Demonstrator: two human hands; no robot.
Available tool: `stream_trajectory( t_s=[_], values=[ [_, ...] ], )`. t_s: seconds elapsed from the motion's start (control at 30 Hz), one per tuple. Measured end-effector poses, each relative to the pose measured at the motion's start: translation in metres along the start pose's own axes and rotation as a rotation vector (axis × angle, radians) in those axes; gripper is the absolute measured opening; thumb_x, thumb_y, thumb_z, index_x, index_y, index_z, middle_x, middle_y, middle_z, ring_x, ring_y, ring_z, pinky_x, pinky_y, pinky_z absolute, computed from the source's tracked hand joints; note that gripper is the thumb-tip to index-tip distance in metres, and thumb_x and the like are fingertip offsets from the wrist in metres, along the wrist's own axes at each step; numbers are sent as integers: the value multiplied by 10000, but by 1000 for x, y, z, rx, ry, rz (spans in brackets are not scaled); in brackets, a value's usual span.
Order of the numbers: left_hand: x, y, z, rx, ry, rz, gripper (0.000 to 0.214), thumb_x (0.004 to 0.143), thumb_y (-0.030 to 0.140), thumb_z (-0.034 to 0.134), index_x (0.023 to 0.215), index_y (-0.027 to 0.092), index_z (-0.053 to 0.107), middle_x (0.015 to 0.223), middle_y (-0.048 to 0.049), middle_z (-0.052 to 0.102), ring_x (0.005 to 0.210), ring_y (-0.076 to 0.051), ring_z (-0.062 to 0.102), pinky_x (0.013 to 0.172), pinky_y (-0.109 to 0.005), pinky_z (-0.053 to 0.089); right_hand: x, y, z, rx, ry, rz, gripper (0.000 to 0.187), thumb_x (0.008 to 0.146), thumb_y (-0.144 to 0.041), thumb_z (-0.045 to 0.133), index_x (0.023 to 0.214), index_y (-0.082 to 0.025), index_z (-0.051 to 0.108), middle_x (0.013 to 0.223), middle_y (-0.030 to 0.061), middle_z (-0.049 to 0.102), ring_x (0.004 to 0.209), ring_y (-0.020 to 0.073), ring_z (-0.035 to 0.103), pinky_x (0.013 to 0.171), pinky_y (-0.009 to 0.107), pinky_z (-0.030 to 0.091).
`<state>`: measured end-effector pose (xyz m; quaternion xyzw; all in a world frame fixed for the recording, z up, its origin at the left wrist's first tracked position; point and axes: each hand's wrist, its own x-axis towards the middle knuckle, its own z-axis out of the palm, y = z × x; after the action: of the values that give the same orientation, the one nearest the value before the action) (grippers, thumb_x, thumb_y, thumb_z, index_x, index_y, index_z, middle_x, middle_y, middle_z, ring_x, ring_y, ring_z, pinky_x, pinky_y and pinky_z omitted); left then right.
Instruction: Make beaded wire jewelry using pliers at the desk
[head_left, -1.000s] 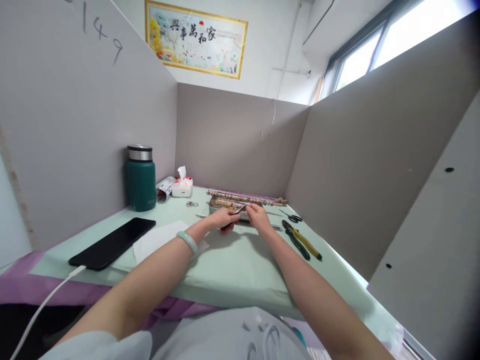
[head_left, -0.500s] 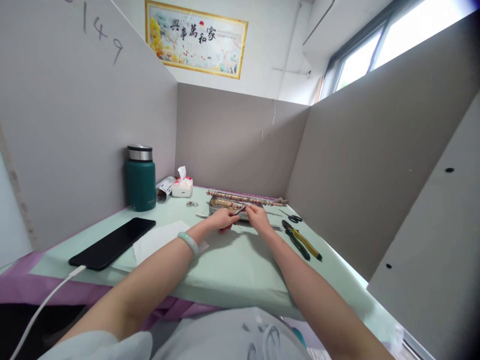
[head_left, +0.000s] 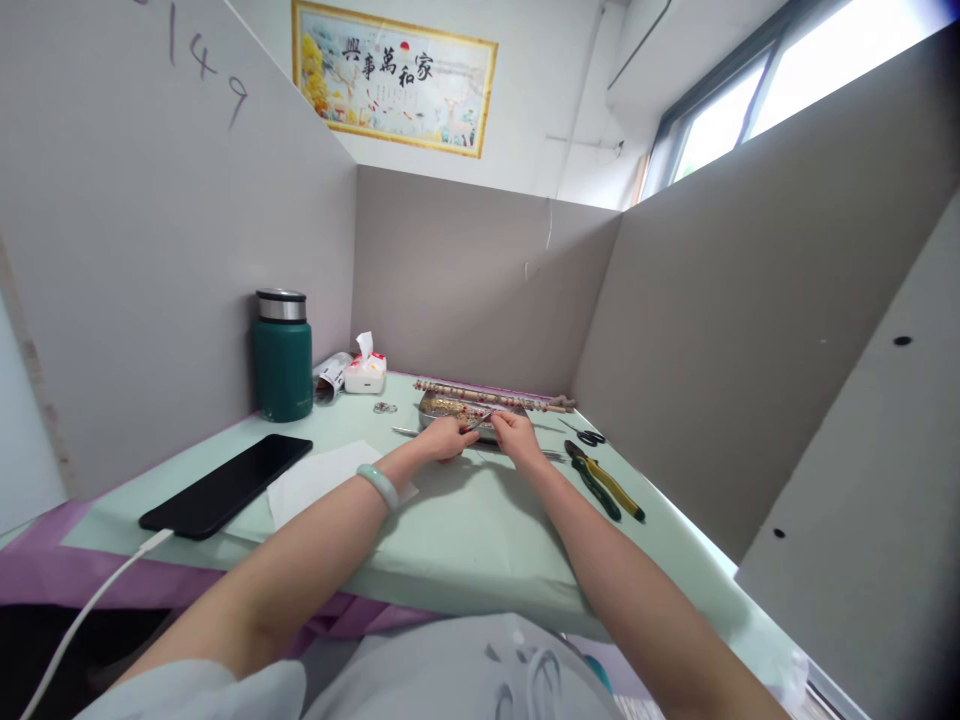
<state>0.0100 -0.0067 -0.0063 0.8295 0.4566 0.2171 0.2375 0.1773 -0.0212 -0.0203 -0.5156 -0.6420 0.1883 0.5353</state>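
My left hand (head_left: 448,438), with a pale green bangle (head_left: 377,486) on its wrist, is closed round a slim metal tool (head_left: 480,421) that looks like tweezers. The tool's tip points at the fingertips of my right hand (head_left: 514,433). Those fingers are pinched together on something too small to make out. Just beyond both hands lies a shallow metal tray (head_left: 429,416) with small gold and red pieces in it. Behind it rest thin sticks (head_left: 480,396) wrapped with red and gold beadwork. A thin rod (head_left: 405,431) sticks out left of my left hand.
To the right lie pliers (head_left: 606,482) with green and yellow handles and black scissors (head_left: 586,434). At left are a phone (head_left: 229,485) on a cable, white paper (head_left: 315,482), a green flask (head_left: 283,365) and a tissue pack (head_left: 365,372). Small rings (head_left: 385,408) lie near the tissues. Grey partitions enclose the table.
Both hands stay almost in place over the table. The fingers of my left hand have curled in slightly; the tool still points to my right fingertips.
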Motion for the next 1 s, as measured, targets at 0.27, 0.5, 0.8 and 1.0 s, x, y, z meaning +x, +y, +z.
stream_trajectory(
  t_s=[0.27,0.5,0.8,1.0],
  values=[
    [4,-5,3,259,127,77,378,826,489,429,749,180,633,714,-85,659,708,-223,609,612,-257,390,-4,-3,1,-326,47,-125,286,809,-288,406,680,-183,638,560,8,545,562,146,437,561,247,290],
    [5,-6,3,280,133,70,376,831,486,435,782,181,649,802,-108,679,784,-235,617,657,-259,403,0,1,2,-185,15,-33,257,752,-294,442,686,-188,666,606,5,587,635,163,487,595,238,331],
    [5,-5,2,225,125,75,346,820,465,450,732,185,633,725,-80,661,695,-214,608,605,-247,390,-2,-4,-2,-57,-34,-11,282,730,-333,441,733,-178,676,552,-2,534,604,159,473,540,230,352],
    [4,-6,2,-26,-24,-5,335,813,477,437,785,188,605,515,-1,541,399,-143,486,465,-245,369,0,-3,-3,0,-59,9,286,733,-347,449,736,-165,669,542,-6,512,564,139,444,522,220,344]
  ],
)
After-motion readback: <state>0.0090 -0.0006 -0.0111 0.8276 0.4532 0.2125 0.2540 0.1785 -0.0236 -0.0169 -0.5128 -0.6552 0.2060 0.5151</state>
